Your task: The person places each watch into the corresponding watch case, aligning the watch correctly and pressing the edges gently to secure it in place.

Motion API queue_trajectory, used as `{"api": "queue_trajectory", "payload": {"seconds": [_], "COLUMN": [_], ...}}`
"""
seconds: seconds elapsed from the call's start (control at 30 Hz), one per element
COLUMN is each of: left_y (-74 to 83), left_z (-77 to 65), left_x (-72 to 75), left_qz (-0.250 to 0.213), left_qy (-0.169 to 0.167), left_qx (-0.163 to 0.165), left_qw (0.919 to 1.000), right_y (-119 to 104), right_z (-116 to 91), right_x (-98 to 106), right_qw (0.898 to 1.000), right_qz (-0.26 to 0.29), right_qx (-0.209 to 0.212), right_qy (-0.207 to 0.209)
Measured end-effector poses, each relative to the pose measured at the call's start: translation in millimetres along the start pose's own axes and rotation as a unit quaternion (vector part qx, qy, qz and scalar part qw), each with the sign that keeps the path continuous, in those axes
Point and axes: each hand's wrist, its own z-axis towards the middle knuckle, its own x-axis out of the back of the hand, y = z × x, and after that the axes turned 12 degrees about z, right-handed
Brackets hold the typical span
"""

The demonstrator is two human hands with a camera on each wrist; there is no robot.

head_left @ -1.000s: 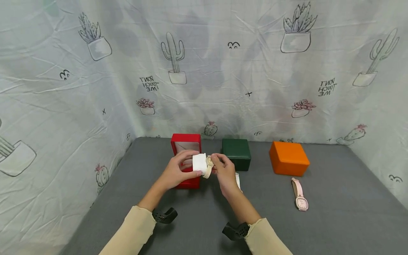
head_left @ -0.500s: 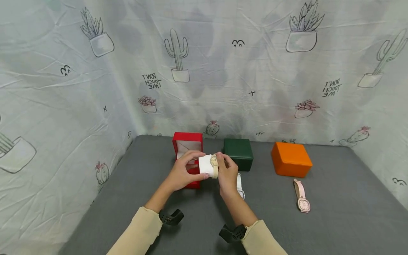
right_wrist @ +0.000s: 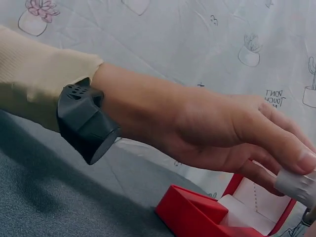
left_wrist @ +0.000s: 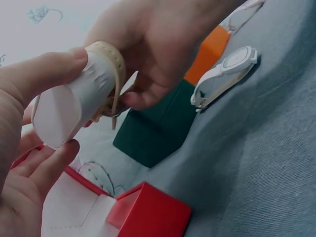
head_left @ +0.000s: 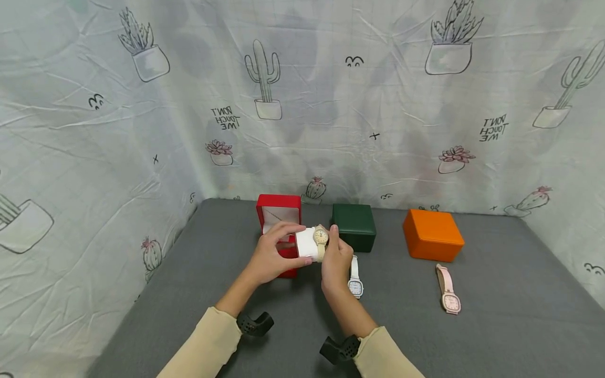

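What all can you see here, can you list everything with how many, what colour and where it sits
white cushion: 1, white, in the left hand
cream watch: 1, cream, at the cushion's right end
white watch: 1, white, on the table before the green box
pink watch: 1, pink, on the table before the orange box
red box: 1, red, open, behind the left hand
green box: 1, dark green, closed, centre back
orange box: 1, orange, closed, right of the green one
table: 1, grey, under everything
backdrop: whitish, plant drawings, behind the table
wrist cameras: 2, black, one per wrist
sleeves: 2, cream, on the forearms
left hand: 1, bare, gripping the cushion
right hand: 1, bare, at the cream watch
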Motion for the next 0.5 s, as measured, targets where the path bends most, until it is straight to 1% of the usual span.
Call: {"api": "queue_trajectory", "payload": {"seconds": [0.13, 0.27, 0.4, 0.5], "left_y": [4.8, 5.9, 5.6, 8.5], "left_z": [-2.0, -2.7, -0.9, 1.2], "left_x": [-4.8, -6.4, 0.0, 7.9], "left_qz": [0.0, -0.007, -0.014, -0.031], "left_qy": [0.012, 0.018, 0.027, 0.034], "left_qx": [-0.001, -0.003, 0.0, 0.012], "left_qw": [0.9999, 0.9998, 0.9995, 0.9989], "right_y": [-1, -3, -7, -10], "right_z": [0, 1, 4, 7], "right_x": [-1, -1, 1, 4], "right_qw": [1.0, 0.999, 0.998, 0.993], "right_qz": [0.023, 0.036, 0.02, 0.004], "right_qx": [0.007, 0.006, -0.012, -0.022], "right_qy": [0.004, -0.01, -0.058, -0.118]}}
